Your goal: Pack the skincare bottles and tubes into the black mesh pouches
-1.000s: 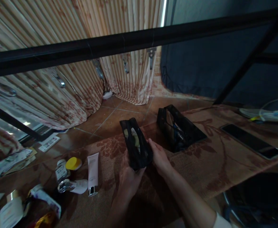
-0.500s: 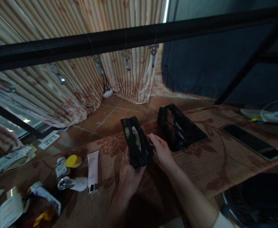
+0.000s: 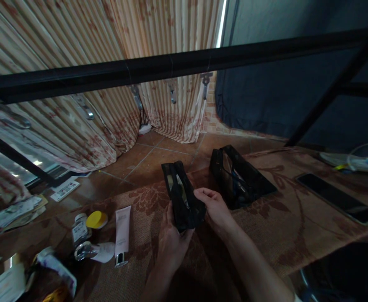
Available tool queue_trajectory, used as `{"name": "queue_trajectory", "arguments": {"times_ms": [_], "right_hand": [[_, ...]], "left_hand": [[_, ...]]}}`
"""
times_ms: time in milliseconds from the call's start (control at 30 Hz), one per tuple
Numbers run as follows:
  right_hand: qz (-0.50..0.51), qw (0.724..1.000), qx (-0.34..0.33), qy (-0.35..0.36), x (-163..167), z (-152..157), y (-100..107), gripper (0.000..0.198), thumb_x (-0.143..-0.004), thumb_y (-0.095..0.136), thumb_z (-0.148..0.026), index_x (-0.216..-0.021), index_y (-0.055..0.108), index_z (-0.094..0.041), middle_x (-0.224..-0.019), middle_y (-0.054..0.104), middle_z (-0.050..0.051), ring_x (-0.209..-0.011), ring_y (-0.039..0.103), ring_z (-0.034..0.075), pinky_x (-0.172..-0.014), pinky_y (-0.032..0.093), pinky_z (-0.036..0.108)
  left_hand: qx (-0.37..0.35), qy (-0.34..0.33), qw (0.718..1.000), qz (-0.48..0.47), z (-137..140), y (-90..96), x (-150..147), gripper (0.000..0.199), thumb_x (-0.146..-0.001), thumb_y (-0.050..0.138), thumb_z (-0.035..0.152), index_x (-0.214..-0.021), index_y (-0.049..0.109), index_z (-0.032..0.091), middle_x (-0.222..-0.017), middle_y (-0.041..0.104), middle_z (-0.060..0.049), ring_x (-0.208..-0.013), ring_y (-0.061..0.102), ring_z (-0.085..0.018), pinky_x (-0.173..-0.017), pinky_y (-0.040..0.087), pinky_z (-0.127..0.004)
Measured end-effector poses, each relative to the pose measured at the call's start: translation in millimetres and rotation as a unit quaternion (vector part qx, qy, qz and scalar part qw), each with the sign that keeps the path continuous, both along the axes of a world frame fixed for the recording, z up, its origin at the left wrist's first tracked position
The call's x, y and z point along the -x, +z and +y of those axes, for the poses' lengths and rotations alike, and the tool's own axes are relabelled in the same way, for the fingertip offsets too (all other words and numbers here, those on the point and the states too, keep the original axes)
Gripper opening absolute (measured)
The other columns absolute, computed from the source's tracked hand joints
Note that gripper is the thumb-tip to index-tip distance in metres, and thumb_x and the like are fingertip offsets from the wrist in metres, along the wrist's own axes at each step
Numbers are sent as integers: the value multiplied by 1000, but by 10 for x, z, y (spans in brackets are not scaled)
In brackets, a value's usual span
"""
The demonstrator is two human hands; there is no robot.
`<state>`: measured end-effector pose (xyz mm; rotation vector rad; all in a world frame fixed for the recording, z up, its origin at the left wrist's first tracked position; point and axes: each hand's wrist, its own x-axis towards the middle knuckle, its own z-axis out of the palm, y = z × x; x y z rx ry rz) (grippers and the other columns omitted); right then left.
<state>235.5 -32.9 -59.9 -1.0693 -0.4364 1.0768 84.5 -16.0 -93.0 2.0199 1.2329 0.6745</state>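
A small black mesh pouch (image 3: 185,209) with items inside is held over the cloth-covered table. My left hand (image 3: 173,237) is closed around its near left side. At its right edge, my right hand (image 3: 213,207) pinches the rim or zipper with thumb and forefinger; the exact spot is hard to make out. Just beyond my right hand stands a second black pouch (image 3: 253,180), its top gaping and dark items within. A pink squeeze tube (image 3: 123,233) with a silver cap lies to the left of my left hand.
Farther left lie a yellow-lidded jar (image 3: 97,219), a small labelled bottle (image 3: 80,230), a clear bottle (image 3: 97,251) and several other toiletries. A phone (image 3: 338,197) rests at the right on the brown patterned cloth (image 3: 281,226). A dark metal bar (image 3: 171,67) crosses in front of the curtains.
The view has tilted up slightly, so everything sits lower. The held pouch's opening looks narrower, and my right hand has stayed at its right edge.
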Motion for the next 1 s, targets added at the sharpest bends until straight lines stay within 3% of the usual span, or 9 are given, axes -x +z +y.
{"name": "queue_trajectory", "arguments": {"times_ms": [600,1000], "right_hand": [[37,999,-13,-31,71,0,29,31,-59,84,-44,-65,68,-18,-59,62,-3,-52,50,10,-52,38,23],[21,996,-26,-77,58,4,15,30,-61,83,-43,-69,68,-18,-61,61,-4,-55,51,10,-54,40,24]], "left_hand": [[-1,6,998,-56,-1,-9,-7,76,-76,69,30,-143,35,22,-135,50,-14,-125,51,-30,-101,44,-47],[-8,2,1000,-19,-6,0,-4,78,-77,66,30,-146,30,21,-143,42,-14,-134,42,-30,-107,41,-46]]}}
